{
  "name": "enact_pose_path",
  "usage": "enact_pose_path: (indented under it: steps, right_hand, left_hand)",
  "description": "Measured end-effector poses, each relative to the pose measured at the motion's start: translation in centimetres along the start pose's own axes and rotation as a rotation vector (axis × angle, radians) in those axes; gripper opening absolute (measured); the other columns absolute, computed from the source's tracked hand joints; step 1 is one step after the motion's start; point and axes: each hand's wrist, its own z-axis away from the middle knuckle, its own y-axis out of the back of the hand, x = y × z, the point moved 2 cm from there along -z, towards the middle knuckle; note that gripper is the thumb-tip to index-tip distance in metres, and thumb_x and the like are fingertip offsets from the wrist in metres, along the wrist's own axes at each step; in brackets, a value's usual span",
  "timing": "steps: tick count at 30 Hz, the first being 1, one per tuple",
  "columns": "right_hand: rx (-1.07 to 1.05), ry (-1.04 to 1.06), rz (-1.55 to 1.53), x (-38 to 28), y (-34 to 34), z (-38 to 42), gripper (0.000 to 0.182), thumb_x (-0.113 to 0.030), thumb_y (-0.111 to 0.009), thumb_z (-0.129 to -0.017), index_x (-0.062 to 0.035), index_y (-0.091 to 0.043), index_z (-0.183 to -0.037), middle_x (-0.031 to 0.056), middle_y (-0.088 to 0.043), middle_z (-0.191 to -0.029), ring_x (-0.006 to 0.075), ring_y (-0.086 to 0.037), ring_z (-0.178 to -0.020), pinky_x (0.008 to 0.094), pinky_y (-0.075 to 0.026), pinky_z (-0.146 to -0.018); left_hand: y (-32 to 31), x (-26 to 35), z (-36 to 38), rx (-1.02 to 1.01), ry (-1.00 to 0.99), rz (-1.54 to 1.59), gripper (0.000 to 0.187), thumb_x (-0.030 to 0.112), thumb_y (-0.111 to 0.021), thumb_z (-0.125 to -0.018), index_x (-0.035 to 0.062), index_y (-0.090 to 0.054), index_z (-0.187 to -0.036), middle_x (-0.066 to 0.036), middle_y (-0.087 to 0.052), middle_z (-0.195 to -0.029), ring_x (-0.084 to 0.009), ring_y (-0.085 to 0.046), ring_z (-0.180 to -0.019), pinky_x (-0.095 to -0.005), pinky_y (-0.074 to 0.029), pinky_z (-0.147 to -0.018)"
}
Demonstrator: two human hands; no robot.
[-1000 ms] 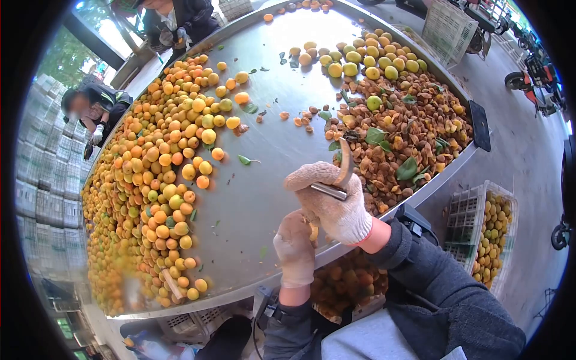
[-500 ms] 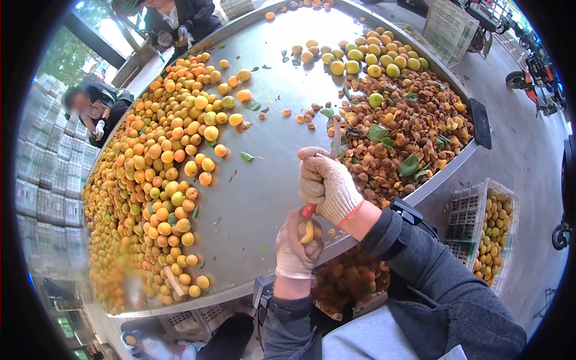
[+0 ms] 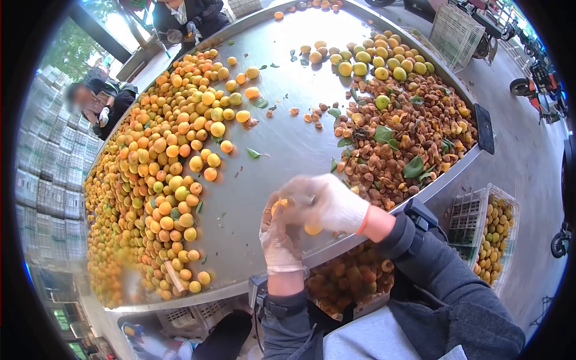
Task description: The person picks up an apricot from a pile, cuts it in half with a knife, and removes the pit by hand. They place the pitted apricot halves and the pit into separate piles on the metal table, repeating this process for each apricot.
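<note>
Head view looks down on a large round steel desk (image 3: 282, 162) heaped with fruit. At its near edge the person's two gloved hands meet: the left hand (image 3: 281, 237) is curled, its grip closed around an orange apricot (image 3: 278, 206) that peeks out above the fingers, and the right hand (image 3: 327, 203), blurred, lies over and against the left, with a second bit of orange fruit (image 3: 312, 229) showing just under it; whether the right grip is closed on anything I cannot tell. A broad pile of apricots (image 3: 162, 174) runs along the desk's left edge, and a brown pile of pits (image 3: 408, 135) with green leaves fills the right edge. Below the desk's near edge sits a crate of fruit (image 3: 351, 279), and a white crate (image 3: 489, 231) stands on the floor off the right edge
</note>
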Motion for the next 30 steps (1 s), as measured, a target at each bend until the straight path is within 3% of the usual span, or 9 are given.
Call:
enact_pose_path:
  steps: [3, 5, 11, 16, 19, 23, 25, 26, 30]
  right_hand:
    - [0.035, 0.229, 0.402, 0.6, -0.6, 0.1, 0.024, -0.021, -0.069, -0.079, -0.0079, -0.068, -0.098, 0.0163, -0.067, -0.084, 0.0257, -0.068, -0.078, 0.0357, -0.054, -0.069]
    - [-0.055, -0.060, 0.301, 0.9, 0.2, -0.4, 0.020, -0.020, -0.066, -0.079, -0.0075, -0.067, -0.094, 0.0167, -0.067, -0.085, 0.0330, -0.066, -0.081, 0.0405, -0.053, -0.071]
    - [0.347, 0.024, 0.643, 2.2, 3.3, -0.4, 0.023, -0.017, -0.065, -0.077, -0.0094, -0.067, -0.099, 0.0120, -0.061, -0.083, 0.0323, -0.064, -0.079, 0.0385, -0.052, -0.071]
    - [0.431, 0.063, 0.476, 1.6, 5.0, 0.2, 0.036, -0.019, -0.071, -0.078, -0.0080, -0.065, -0.111, 0.0106, -0.064, -0.092, 0.0257, -0.065, -0.082, 0.0344, -0.052, -0.074]
    - [0.400, 0.076, 0.329, 1.0, 5.1, 0.6, 0.037, -0.017, -0.071, -0.079, -0.0059, -0.065, -0.113, 0.0118, -0.067, -0.095, 0.0210, -0.065, -0.082, 0.0314, -0.051, -0.075]
    - [0.379, 0.093, 0.176, 0.9, 5.0, 0.5, 0.032, -0.016, -0.071, -0.081, -0.0029, -0.065, -0.110, 0.0130, -0.067, -0.090, 0.0160, -0.063, -0.079, 0.0290, -0.051, -0.075]
    - [0.386, 0.108, 0.130, 0.7, 5.0, 0.6, 0.029, -0.014, -0.070, -0.081, -0.0014, -0.066, -0.107, 0.0117, -0.067, -0.089, 0.0136, -0.062, -0.079, 0.0282, -0.051, -0.075]
    - [0.371, 0.126, 0.118, 0.4, 5.1, 0.6, 0.029, -0.014, -0.070, -0.081, -0.0014, -0.066, -0.107, 0.0117, -0.067, -0.089, 0.0136, -0.062, -0.079, 0.0282, -0.051, -0.075]
    - [0.393, -0.019, -0.033, 0.6, 5.2, 0.7, 0.024, -0.011, -0.067, -0.085, -0.0030, -0.066, -0.108, 0.0000, -0.064, -0.082, 0.0057, -0.056, -0.075, 0.0228, -0.047, -0.067]
  left_hand:
    - [-0.1, -0.4, 0.2, -0.030, 0.025, 0.034, 0.039, 0.013, -0.066, -0.089, -0.0030, -0.053, -0.122, -0.015, -0.063, -0.109, -0.0254, -0.063, -0.100, -0.0399, -0.055, -0.086]
    - [-0.4, -0.5, 0.4, 0.004, 0.063, 0.005, 0.039, 0.012, -0.066, -0.089, -0.0043, -0.052, -0.122, -0.016, -0.063, -0.111, -0.0264, -0.063, -0.100, -0.0420, -0.054, -0.089]
    - [-0.8, 0.5, 1.1, 0.128, 0.132, -0.058, 0.025, 0.011, -0.065, -0.089, -0.0019, -0.059, -0.109, -0.013, -0.062, -0.106, -0.0244, -0.064, -0.094, -0.0344, -0.055, -0.080]
    - [-1.6, 1.3, 1.9, -0.088, -0.254, -1.677, 0.032, 0.019, -0.075, -0.074, 0.0063, -0.064, -0.101, -0.012, -0.061, -0.100, -0.0248, -0.065, -0.082, -0.0331, -0.053, -0.072]
    - [-1.2, -1.4, 0.9, -0.193, -0.387, -2.055, 0.036, 0.023, -0.078, -0.067, 0.0078, -0.065, -0.098, -0.012, -0.061, -0.098, -0.0243, -0.065, -0.080, -0.0333, -0.053, -0.072]
    - [-1.8, -1.1, 0.1, -0.190, -0.334, -2.059, 0.036, 0.024, -0.079, -0.066, 0.0082, -0.066, -0.095, -0.014, -0.063, -0.099, -0.0263, -0.065, -0.082, -0.0348, -0.052, -0.074]
    - [-2.5, 0.4, 1.2, -0.045, 0.033, -1.644, 0.037, 0.025, -0.079, -0.066, 0.0075, -0.066, -0.097, -0.015, -0.064, -0.103, -0.0266, -0.065, -0.087, -0.0372, -0.051, -0.077]
    - [-3.1, 1.4, 2.3, -0.019, 0.020, -1.648, 0.037, 0.025, -0.079, -0.066, 0.0075, -0.066, -0.097, -0.015, -0.064, -0.103, -0.0266, -0.065, -0.087, -0.0372, -0.051, -0.077]
    - [-5.2, 2.1, 8.0, -0.437, -0.019, -1.458, 0.047, 0.024, -0.080, -0.069, 0.0056, -0.063, -0.108, -0.015, -0.064, -0.110, -0.0247, -0.064, -0.097, -0.0364, -0.049, -0.084]
